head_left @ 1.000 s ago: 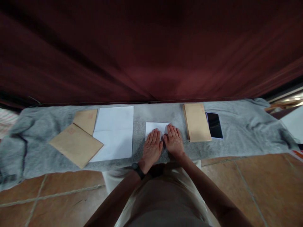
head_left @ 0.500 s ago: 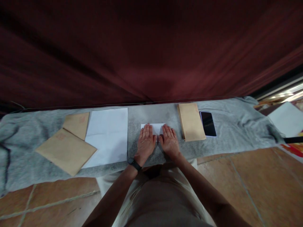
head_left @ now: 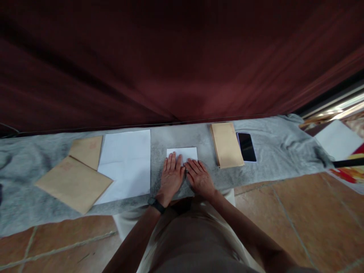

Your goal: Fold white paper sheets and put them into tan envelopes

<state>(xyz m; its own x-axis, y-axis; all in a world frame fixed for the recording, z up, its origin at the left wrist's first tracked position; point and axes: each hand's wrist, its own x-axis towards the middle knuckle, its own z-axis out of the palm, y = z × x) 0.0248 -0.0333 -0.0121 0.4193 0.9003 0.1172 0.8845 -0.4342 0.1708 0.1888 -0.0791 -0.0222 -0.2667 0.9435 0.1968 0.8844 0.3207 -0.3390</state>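
Observation:
A small folded sheet of white paper lies flat on the grey cloth in front of me. My left hand rests palm down over its near left part, fingers stretched out and pointing away from me. My right hand lies flat too, its fingertips at the paper's near right edge. The hands are close together, and they hide the near side of the paper. Left of it lie large white sheets with crease lines. To the right is a stack of brown envelopes.
Two brown envelopes overlap the white sheets at the left. A phone lies right of the envelope stack. The grey cloth covers a narrow bench, with a dark red curtain behind it. Another white sheet is at far right.
My right hand has slid nearer to me and slightly left across the paper, uncovering its upper right corner. My left hand has shifted slightly toward me. The view has moved a little.

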